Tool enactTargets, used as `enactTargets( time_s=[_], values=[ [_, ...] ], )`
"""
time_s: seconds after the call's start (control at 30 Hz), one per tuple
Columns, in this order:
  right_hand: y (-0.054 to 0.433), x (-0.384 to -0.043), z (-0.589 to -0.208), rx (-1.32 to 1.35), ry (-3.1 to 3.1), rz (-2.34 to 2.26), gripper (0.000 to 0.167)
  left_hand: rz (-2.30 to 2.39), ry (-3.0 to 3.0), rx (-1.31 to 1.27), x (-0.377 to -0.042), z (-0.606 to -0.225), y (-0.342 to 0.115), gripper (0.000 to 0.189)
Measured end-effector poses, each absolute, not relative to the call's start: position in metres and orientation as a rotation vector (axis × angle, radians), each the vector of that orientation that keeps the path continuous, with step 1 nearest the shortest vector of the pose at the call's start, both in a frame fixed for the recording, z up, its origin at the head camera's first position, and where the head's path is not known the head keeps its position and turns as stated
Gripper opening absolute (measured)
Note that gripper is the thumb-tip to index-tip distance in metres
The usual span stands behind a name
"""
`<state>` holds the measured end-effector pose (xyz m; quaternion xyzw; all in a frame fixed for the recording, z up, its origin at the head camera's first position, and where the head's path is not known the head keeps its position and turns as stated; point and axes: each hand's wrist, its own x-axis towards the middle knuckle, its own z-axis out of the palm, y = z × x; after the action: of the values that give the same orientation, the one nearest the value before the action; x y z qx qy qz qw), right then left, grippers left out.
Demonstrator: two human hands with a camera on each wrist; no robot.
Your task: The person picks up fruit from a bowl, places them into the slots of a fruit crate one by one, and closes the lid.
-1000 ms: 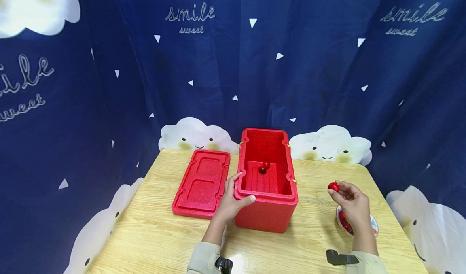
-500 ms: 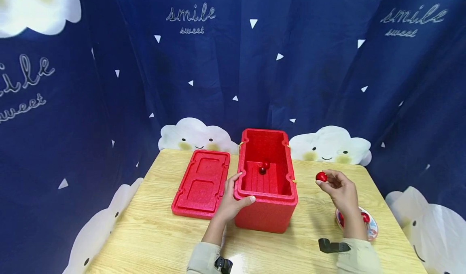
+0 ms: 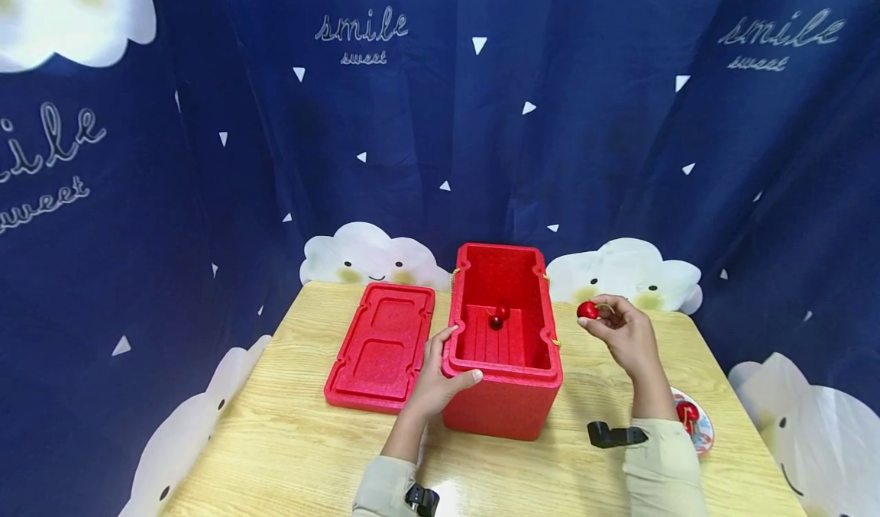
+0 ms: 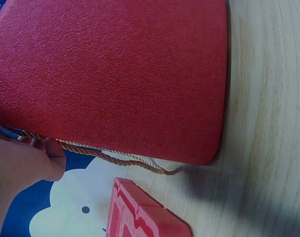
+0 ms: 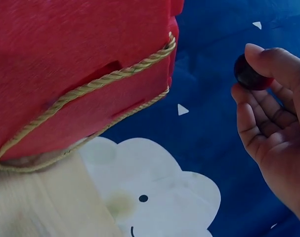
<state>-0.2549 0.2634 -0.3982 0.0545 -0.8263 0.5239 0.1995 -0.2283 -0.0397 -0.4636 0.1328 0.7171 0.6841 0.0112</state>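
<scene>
In the head view my right hand (image 3: 629, 339) pinches a red cherry (image 3: 587, 310) between thumb and fingertips, raised to the right of the red foam box (image 3: 498, 410). The cherry (image 5: 249, 74) looks dark in the right wrist view. My left hand (image 3: 435, 386) grips the box's near left corner, thumb over the front rim and fingers along the left side, beside a twisted gold cord (image 4: 110, 157). Inside the lidless box lie two cherries (image 3: 496, 321). More cherries (image 3: 686, 412) sit in a small patterned bowl (image 3: 705, 444), partly hidden by my right forearm.
The red lid (image 3: 380, 360) lies flat on the wooden table (image 3: 275, 441), left of the box. A gold cord handle (image 5: 90, 86) hangs on the box's right side. A dark blue curtain (image 3: 385, 135) with clouds stands behind the table.
My right hand has moved up, forward and left with the cherry, away from the bowl, uncovering more of its cherries. The left hand has stayed on the box.
</scene>
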Motion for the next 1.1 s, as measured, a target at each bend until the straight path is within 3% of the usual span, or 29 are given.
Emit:
enactTargets(
  time_s=[0.37,0.77,1.1],
  values=[
    [0.268,-0.289,-0.406,0.229,-2.261,1.497,0.035,2.154,2.261,0.378,-0.245,-0.497,-0.036,0.081],
    [0.252,-0.312,-0.390,0.258,-2.318,1.491,0.033,2.141,2.251,0.410,-0.230,-0.466,-0.038,0.081],
    [0.230,-0.319,-0.372,0.347,-2.357,1.582,0.033,2.160,2.271,0.394,-0.246,-0.496,-0.037,0.082]
  ],
)
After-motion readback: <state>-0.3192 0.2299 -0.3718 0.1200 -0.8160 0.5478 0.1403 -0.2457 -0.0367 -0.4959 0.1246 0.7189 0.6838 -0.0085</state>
